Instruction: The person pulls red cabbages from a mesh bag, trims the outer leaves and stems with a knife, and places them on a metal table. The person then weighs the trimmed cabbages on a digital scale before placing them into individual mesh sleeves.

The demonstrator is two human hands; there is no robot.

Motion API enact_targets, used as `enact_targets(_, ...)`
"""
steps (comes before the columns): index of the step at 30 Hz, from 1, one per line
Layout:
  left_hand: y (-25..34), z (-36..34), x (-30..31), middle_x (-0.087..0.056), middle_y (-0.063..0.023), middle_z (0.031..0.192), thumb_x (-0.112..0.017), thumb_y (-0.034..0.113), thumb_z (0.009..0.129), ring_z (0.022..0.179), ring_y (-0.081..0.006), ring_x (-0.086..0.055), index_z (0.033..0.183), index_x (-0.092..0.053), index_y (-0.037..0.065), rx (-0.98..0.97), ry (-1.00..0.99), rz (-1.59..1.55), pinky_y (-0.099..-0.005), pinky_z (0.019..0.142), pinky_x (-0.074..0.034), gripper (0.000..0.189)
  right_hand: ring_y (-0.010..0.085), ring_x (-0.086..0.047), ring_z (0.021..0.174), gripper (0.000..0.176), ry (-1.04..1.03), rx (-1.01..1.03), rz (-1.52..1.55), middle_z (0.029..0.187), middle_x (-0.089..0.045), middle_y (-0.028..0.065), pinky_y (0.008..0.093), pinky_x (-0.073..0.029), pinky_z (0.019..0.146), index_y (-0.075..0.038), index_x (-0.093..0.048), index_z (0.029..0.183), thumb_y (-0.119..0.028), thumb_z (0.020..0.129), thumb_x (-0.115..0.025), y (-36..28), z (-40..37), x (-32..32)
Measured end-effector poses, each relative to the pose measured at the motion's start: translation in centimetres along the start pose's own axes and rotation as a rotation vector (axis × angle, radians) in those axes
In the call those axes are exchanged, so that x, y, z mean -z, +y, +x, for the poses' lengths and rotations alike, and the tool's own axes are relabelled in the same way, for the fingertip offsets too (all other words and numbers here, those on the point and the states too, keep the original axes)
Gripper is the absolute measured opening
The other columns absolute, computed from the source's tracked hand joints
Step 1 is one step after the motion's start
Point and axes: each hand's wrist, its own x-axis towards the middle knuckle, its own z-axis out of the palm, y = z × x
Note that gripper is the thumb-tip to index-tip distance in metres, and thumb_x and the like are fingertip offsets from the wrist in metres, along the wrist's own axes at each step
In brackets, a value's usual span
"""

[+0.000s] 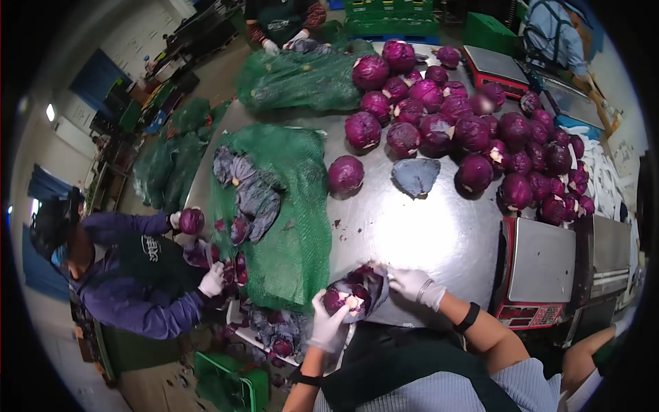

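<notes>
My gloved left hand is closed round the lower left side of a red cabbage, whose pale cut stem faces up towards me. A dark outer leaf stands away from the head on its right side. My gloved right hand pinches the edge of this leaf. Both hands are at the near edge of the steel table. Beyond them a single loose grey-purple leaf lies flat, beside a separate red cabbage.
Many red cabbages are heaped at the far right. Green mesh sacks lie left, one topped with loose leaves. Scales stand right. A co-worker at left holds a cabbage; another person stands beyond. A green crate is below.
</notes>
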Motion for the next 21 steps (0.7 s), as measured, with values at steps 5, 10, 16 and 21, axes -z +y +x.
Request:
enact_targets(5, 0.2, 0.1, -1.5, -0.043, -0.0109, 0.119, -0.068, 0.004, 0.078, 0.106, -0.0176, -0.048, 0.132, -0.024, 0.003, 0.029, 0.041, -0.226, -0.0325, 0.09, -0.044, 0.07, 0.0349, -0.063, 0.083, 0.046, 0.325, -0.263, 0.122, 0.088, -0.063, 0.0233, 0.0388, -0.049, 0.074, -0.003, -0.045, 0.125, -0.032, 0.09, -0.046, 0.5, 2.6, 4.3)
enact_targets(10, 0.4, 2.3, -1.2, -0.048, -0.0133, 0.118, -0.075, 0.016, 0.072, 0.108, -0.0197, -0.049, 0.13, -0.031, -0.001, -0.173, -0.054, 0.433, -0.0325, 0.094, -0.04, 0.075, 0.0377, -0.062, 0.083, 0.057, 0.261, 0.365, -0.206, 0.122, -0.051, 0.0207, 0.0433, -0.05, 0.074, -0.009, -0.03, 0.137, -0.037, 0.09, -0.045, -4.7, 0.6, 0.8)
enact_targets(16, 0.3, 4.1, -1.2, -0.048, -0.0149, 0.118, -0.076, 0.019, 0.072, 0.108, -0.0205, -0.049, 0.128, -0.032, -0.004, -0.096, -0.07, 0.272, -0.0323, 0.096, -0.039, 0.074, 0.0362, -0.059, 0.094, 0.05, 0.278, 0.177, 0.062, 0.112, -0.057, 0.0218, 0.0411, -0.048, 0.079, -0.004, -0.04, 0.13, -0.033, 0.09, -0.047, -3.8, 1.0, -0.3)
enact_targets(21, 3.0, 0.0, -0.3, -0.046, -0.0217, 0.122, -0.075, 0.027, 0.074, 0.117, -0.0294, -0.044, 0.132, -0.029, -0.005, -0.102, -0.155, 0.347, -0.0367, 0.099, -0.037, 0.081, 0.0376, -0.057, 0.097, 0.044, 0.105, -0.128, 0.138, 0.105, -0.06, 0.0217, 0.0409, -0.045, 0.085, -0.001, -0.05, 0.12, -0.034, 0.091, -0.048, -1.6, -0.1, 0.1)
